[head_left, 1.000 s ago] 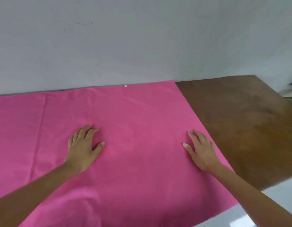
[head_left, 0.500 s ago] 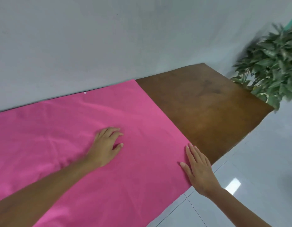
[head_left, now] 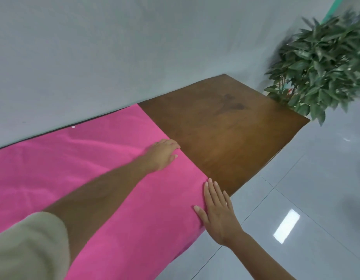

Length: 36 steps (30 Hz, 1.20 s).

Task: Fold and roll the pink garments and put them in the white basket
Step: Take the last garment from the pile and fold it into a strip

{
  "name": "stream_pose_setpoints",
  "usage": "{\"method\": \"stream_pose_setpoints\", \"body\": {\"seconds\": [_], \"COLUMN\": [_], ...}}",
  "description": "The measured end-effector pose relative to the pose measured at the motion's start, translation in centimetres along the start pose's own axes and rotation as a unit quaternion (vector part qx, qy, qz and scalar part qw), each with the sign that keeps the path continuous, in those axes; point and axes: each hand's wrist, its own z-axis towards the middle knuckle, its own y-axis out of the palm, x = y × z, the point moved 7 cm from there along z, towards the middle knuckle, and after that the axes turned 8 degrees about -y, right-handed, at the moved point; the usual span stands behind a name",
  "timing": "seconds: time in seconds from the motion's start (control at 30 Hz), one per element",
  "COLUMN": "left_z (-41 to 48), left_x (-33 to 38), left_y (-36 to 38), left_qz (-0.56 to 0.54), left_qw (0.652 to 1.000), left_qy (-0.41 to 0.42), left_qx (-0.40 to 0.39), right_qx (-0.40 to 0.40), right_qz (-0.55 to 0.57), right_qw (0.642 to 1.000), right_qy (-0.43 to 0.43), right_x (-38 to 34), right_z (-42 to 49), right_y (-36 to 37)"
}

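Pink garment (head_left: 53, 168): left hand (head_left: 162, 154) slid to edge (palm down).

Pink garment (head_left: 53, 168): cropped by left and near picture edges; bench (head_left: 225, 138) beneath it hidden.
White speck (head_left: 73, 126) at garment's far edge: too small to identify.
Plant (head_left: 326, 67), far right: blurred, cropped by right edge, base hidden behind bench.
Sleeve (head_left: 27, 249), near left: cropped.
Teal strip (head_left: 329, 9), far right: blurred, cropped, unidentifiable.
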Motion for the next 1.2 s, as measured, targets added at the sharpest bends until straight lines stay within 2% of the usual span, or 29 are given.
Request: {"method": "stream_pose_setpoints", "body": {"seconds": [0.17,0.33,0.43,0.6,0.73,0.83,0.93,1.03,1.1,1.2], "left_z": [3.0,4.9,4.4,1.9,-0.8,-2.5,-4.5,-6.0,-7.0,-8.8], "left_x": [2.1,2.6,2.9,2.4,1.7,1.3,1.1,0.8,-0.6,-2.8], "left_y": [-0.2,-0.6,-0.5,-1.2,-2.4,-3.6,-5.0,-6.0,-6.7,-6.7], "left_qz": [0.021,0.053,0.080,0.029,0.007,-0.007,-0.040,0.005,0.056,-0.005], "left_qw": [0.999,0.996,0.993,0.999,0.999,1.000,0.999,0.998,0.994,0.998], "left_qy": [0.031,0.011,0.007,-0.014,-0.033,-0.018,0.004,0.053,0.049,0.059], "left_qx": [-0.031,-0.067,-0.085,-0.037,-0.034,-0.019,-0.017,0.033,0.077,0.036], "right_qx": [0.020,0.116,0.144,0.095,0.060,0.082,0.102,0.082,0.081,0.087], "right_qz": [0.098,0.078,0.101,0.094,0.092,0.111,0.168,0.201,0.204,0.191], "right_qw": [0.995,0.988,0.981,0.988,0.993,0.990,0.979,0.973,0.970,0.972], "right_qy": [0.000,0.059,0.077,0.074,0.053,0.031,0.050,0.082,0.099,0.105], "right_x": [1.3,4.0,4.5,4.5,4.0,2.8,1.8,0.8,0.0,-1.5], "right_z": [0.0,-0.9,-0.7,0.2,-0.2,-1.0,-2.3,-3.6,-4.4,-5.9], "right_y": [-2.2,-4.0,-4.6,-4.2,-4.2,-4.7,-4.9,-4.2,-3.8,-3.5]}}
